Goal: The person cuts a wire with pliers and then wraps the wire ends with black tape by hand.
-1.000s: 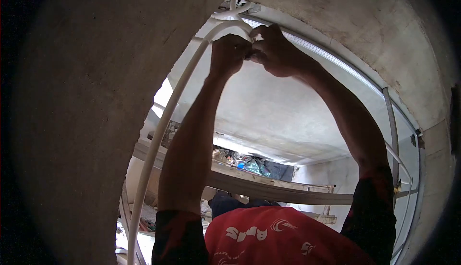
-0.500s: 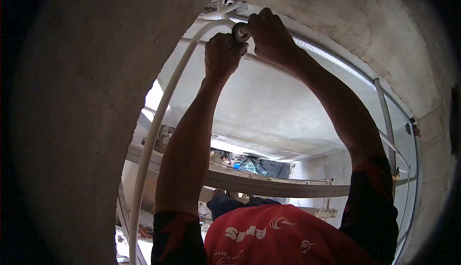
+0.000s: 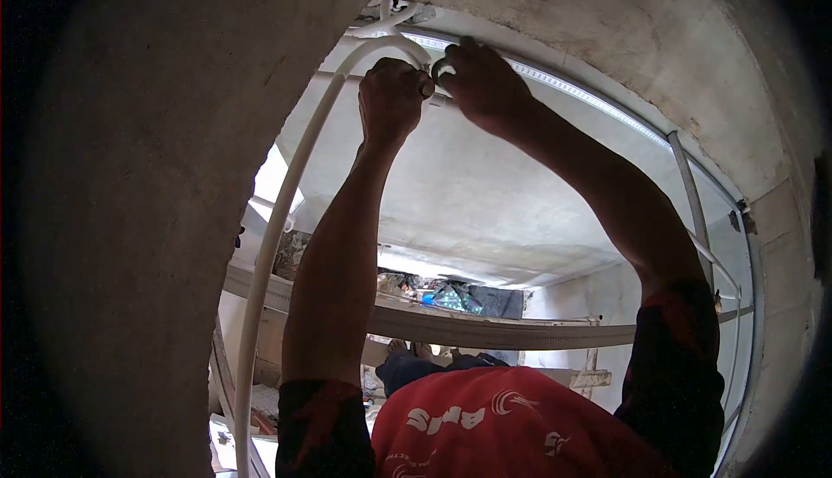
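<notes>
White conduit (image 3: 286, 209) arcs up the left of the frame to top centre, where left hand (image 3: 392, 101) clamps it; right hand (image 3: 481, 84) pinches a small ring (image 3: 439, 69). Overhead strain could loosen either grip.

White lettering is showing on the red shirt (image 3: 503, 430), upside down as the head camera is looking at it; the characters are too distorted to be read with any certainty; a white swirl emblem is sitting beside the lettering, and a smaller white mark is lying further to the right on the same shirt; no other text, number or sign is showing legibly.
</notes>
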A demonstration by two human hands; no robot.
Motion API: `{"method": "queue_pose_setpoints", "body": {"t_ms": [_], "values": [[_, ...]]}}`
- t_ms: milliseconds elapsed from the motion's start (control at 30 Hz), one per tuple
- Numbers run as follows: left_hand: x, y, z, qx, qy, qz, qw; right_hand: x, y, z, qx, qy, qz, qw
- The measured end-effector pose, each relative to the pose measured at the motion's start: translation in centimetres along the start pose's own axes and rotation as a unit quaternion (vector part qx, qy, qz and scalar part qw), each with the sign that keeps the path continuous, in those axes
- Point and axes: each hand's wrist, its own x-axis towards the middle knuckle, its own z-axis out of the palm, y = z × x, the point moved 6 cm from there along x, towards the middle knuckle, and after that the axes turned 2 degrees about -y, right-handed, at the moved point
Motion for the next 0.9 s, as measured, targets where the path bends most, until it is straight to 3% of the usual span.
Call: {"method": "queue_pose_setpoints", "body": {"t_ms": [67,167,200,267,300,333,400,433,467,500,533,567,600,633,667,733,767,900], "values": [[0.1,-0.9,0.2,-0.035,-0.049,-0.082,0.995,0.2,-1.0,-1.9,0.025,-0.019,-0.019,0.999],[0.7,-2.8,0.0,-0.055,-0.087,-0.132,0.986,1.7,-1.3,-2.2,0.035,-0.076,0.005,0.996],[0.9,-3.3,-0.1,-0.056,-0.087,-0.131,0.986,2.4,-1.9,-1.9,0.033,-0.08,-0.02,0.996],[0.9,-3.7,0.3,0.038,-0.062,-0.025,0.997,4.0,-2.5,-0.6,0.03,-0.085,-0.043,0.995],[0.7,-5.8,1.1,-0.121,-0.065,-0.126,0.982,5.3,-1.8,0.9,0.085,-0.12,0.033,0.989],[0.6,-5.1,0.7,-0.121,-0.067,-0.125,0.983,6.4,-0.8,2.4,0.14,-0.153,0.109,0.972],[-0.1,-4.6,-1.1,-0.216,0.026,-0.223,0.95,7.8,-0.1,3.2,0.104,-0.21,0.073,0.969],[0.1,-5.0,-0.7,-0.202,-0.002,-0.221,0.954,7.6,1.0,3.3,0.267,-0.247,0.179,0.914],[-0.1,-5.2,-0.3,-0.204,-0.003,-0.22,0.954,7.1,1.6,3.5,0.418,-0.272,0.277,0.822],[0.0,-5.0,-0.6,-0.175,0.035,-0.176,0.968,6.7,2.0,2.8,0.444,-0.245,0.311,0.803],[0.1,-4.5,-1.1,-0.144,0.073,-0.131,0.978,6.6,2.4,3.0,0.443,-0.244,0.31,0.805],[0.4,-4.0,-1.5,-0.143,0.075,-0.13,0.978,6.9,2.9,3.7,0.395,-0.24,0.263,0.847],[0.7,-3.4,-1.1,-0.111,0.018,-0.141,0.983,7.3,3.1,4.6,0.345,-0.235,0.215,0.883],[0.7,-3.3,-0.5,-0.08,-0.04,-0.153,0.984,8.0,2.1,4.4,0.125,-0.238,0.094,0.959],[0.4,-3.2,-0.3,-0.079,-0.041,-0.156,0.984,7.2,2.0,4.5,0.127,-0.239,0.093,0.958],[0.5,-1.4,0.5,-0.049,-0.082,-0.067,0.993,5.2,2.8,2.5,0.045,-0.148,0.117,0.981],[0.1,-0.1,-0.1,-0.019,-0.003,-0.027,0.999,4.6,2.7,2.2,0.028,-0.083,0.079,0.993],[0.2,0.4,0.0,0.006,0.014,0.007,1.0,3.1,3.0,1.7,-0.048,-0.067,0.033,0.996]]}}
